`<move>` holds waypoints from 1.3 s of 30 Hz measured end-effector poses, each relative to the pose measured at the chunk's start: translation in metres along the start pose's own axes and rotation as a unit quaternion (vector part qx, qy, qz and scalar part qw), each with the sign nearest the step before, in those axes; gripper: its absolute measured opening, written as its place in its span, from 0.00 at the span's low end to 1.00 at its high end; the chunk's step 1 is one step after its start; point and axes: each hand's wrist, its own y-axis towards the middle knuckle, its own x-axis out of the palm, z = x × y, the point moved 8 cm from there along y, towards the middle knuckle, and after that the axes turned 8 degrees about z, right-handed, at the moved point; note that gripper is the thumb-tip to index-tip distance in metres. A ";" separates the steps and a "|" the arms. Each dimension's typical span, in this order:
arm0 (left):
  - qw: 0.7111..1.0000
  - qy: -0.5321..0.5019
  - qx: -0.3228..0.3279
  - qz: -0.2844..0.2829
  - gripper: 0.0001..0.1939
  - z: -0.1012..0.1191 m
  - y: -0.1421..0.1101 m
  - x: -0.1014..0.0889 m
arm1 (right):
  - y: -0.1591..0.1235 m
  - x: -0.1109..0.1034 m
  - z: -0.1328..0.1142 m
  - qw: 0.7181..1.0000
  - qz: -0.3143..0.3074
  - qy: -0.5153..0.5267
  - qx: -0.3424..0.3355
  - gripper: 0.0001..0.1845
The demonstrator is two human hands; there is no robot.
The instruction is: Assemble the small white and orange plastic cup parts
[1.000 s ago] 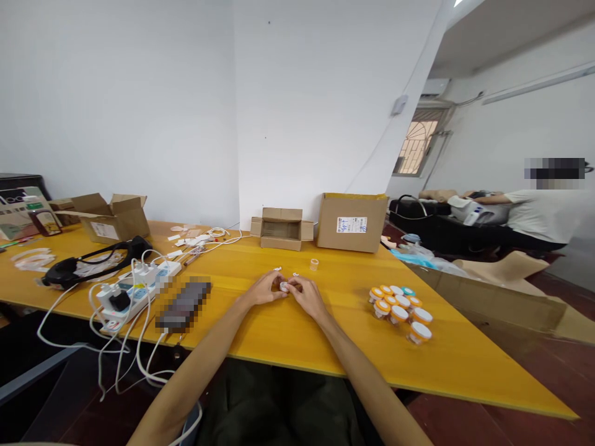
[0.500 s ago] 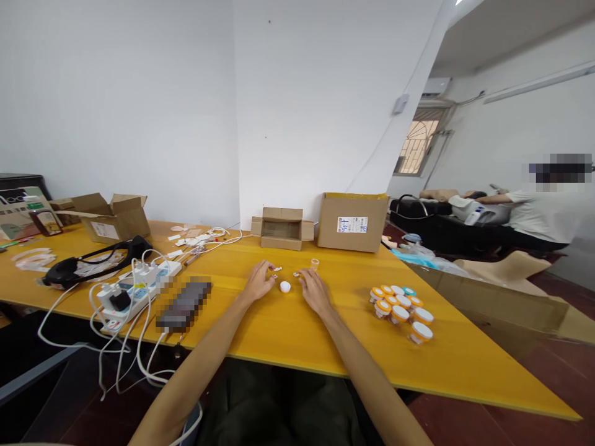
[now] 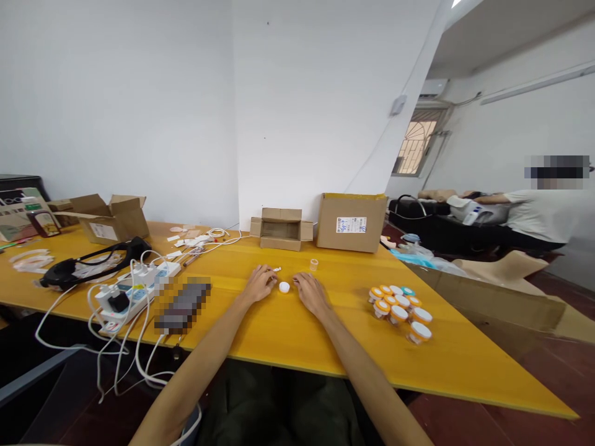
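A round white lid lies on the table between my two hands. My left hand is left of it, fingers curled and fingertips pressed together near the tabletop; whatever they hold is too small to make out. Just beyond those fingertips lies a small white piece. My right hand is on the lid's other side, its fingers bent inward and together over something tiny and mostly hidden. Behind the right hand stands a small clear cylindrical container, untouched.
Several small jars with orange, white and teal lids cluster at right. Open cardboard box and a closed carton stand at the back. Left are a power strip with cables, a phone-like device and a black headset. A person sits far right.
Both hands have closed over the tiny pieces that showed by their fingertips; those pieces are now mostly covered. The lid and clear container have stayed in place.
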 end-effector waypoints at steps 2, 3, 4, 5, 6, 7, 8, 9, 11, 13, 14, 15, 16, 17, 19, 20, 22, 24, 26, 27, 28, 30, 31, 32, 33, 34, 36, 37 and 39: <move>1.000 -0.008 -0.010 0.005 0.10 -0.003 0.001 0.001 | 0.000 -0.001 0.000 1.000 0.007 0.006 -0.002 0.15; 1.000 -0.013 -0.014 0.010 0.10 -0.005 0.002 0.001 | 0.000 -0.001 0.000 1.000 0.012 0.010 -0.003 0.15; 1.000 -0.019 -0.019 0.014 0.12 -0.007 0.002 0.002 | 0.000 0.000 0.000 1.000 0.018 0.015 -0.006 0.15; 0.999 -0.023 -0.023 0.016 0.14 -0.009 0.004 0.003 | 0.000 0.000 0.000 0.999 0.024 0.020 -0.009 0.15; 0.999 -0.025 -0.027 0.014 0.15 -0.010 0.005 0.004 | 0.000 0.000 0.000 0.999 0.031 0.026 -0.014 0.15; 0.999 -0.025 -0.032 0.010 0.16 -0.012 0.006 0.005 | 0.000 0.000 0.000 0.999 0.038 0.032 -0.021 0.15; 0.999 -0.023 -0.036 0.002 0.17 -0.013 0.007 0.007 | 0.000 0.001 0.001 0.998 0.045 0.038 -0.027 0.15; 0.999 -0.021 -0.038 -0.006 0.17 -0.014 0.009 0.009 | 0.000 0.001 0.001 0.997 0.052 0.045 -0.032 0.15; 0.999 -0.023 -0.037 -0.015 0.16 -0.014 0.010 0.012 | 0.000 0.002 0.002 0.996 0.064 0.059 -0.035 0.14; 0.999 -0.032 -0.032 -0.014 0.14 -0.013 0.011 0.012 | 0.000 0.002 0.004 0.994 0.074 0.074 -0.026 0.14; 0.999 -0.037 -0.029 -0.011 0.13 -0.012 0.011 0.011 | 0.000 0.002 0.005 0.993 0.078 0.082 -0.019 0.14; 0.999 -0.041 -0.027 -0.007 0.12 -0.012 0.011 0.011 | 0.000 0.002 0.006 0.992 0.082 0.091 -0.011 0.13; 0.999 -0.043 -0.025 -0.004 0.11 -0.011 0.011 0.010 | 0.000 0.001 0.007 0.991 0.086 0.103 -0.004 0.13; 0.999 -0.044 -0.023 -0.002 0.10 -0.011 0.011 0.009 | 0.000 0.000 0.008 0.989 0.090 0.118 0.002 0.13; 0.999 -0.045 -0.019 0.001 0.08 -0.010 0.011 0.008 | 0.000 -0.003 0.009 0.982 0.101 0.159 0.007 0.13; 0.999 -0.045 -0.018 0.003 0.07 -0.009 0.012 0.008 | 0.001 -0.005 0.009 0.977 0.106 0.182 0.008 0.13; 0.999 -0.048 -0.018 0.006 0.06 -0.009 0.012 0.007 | 0.002 -0.007 0.010 0.967 0.112 0.231 0.008 0.12; 0.998 -0.054 -0.018 0.012 0.05 -0.008 0.012 0.006 | 0.003 -0.007 0.012 0.955 0.113 0.274 0.013 0.11; 0.997 -0.068 -0.020 0.019 0.06 -0.007 0.011 0.004 | 0.004 -0.005 0.016 0.942 0.118 0.312 0.029 0.10; 0.997 -0.077 -0.022 0.023 0.06 -0.007 0.011 0.003 | 0.005 -0.004 0.019 0.935 0.121 0.331 0.040 0.09; 0.996 -0.085 -0.025 0.027 0.06 -0.007 0.011 0.002 | 0.005 -0.002 0.021 0.928 0.123 0.349 0.051 0.09; 0.994 -0.096 -0.031 0.036 0.07 -0.008 0.010 0.000 | 0.006 0.002 0.024 0.912 0.121 0.385 0.071 0.09; 0.994 -0.099 -0.035 0.040 0.07 -0.008 0.009 -0.001 | 0.007 0.005 0.025 0.905 0.117 0.400 0.079 0.10; 0.993 -0.101 -0.040 0.043 0.07 -0.008 0.009 -0.002 | 0.007 0.007 0.025 0.899 0.114 0.413 0.086 0.10; 0.993 -0.104 -0.045 0.046 0.07 -0.008 0.009 -0.002 | 0.007 0.009 0.025 0.894 0.112 0.424 0.091 0.10; 0.992 -0.107 -0.050 0.050 0.07 -0.009 0.009 -0.003 | 0.008 0.010 0.025 0.890 0.113 0.432 0.093 0.11; 0.990 -0.115 -0.060 0.060 0.07 -0.010 0.010 -0.005 | 0.008 0.011 0.025 0.885 0.119 0.440 0.092 0.11; 0.988 -0.121 -0.067 0.066 0.07 -0.010 0.010 -0.007 | 0.008 0.010 0.025 0.884 0.125 0.441 0.089 0.11; 0.985 -0.134 -0.082 0.076 0.07 -0.012 0.011 -0.009 | 0.008 0.009 0.025 0.884 0.132 0.440 0.083 0.11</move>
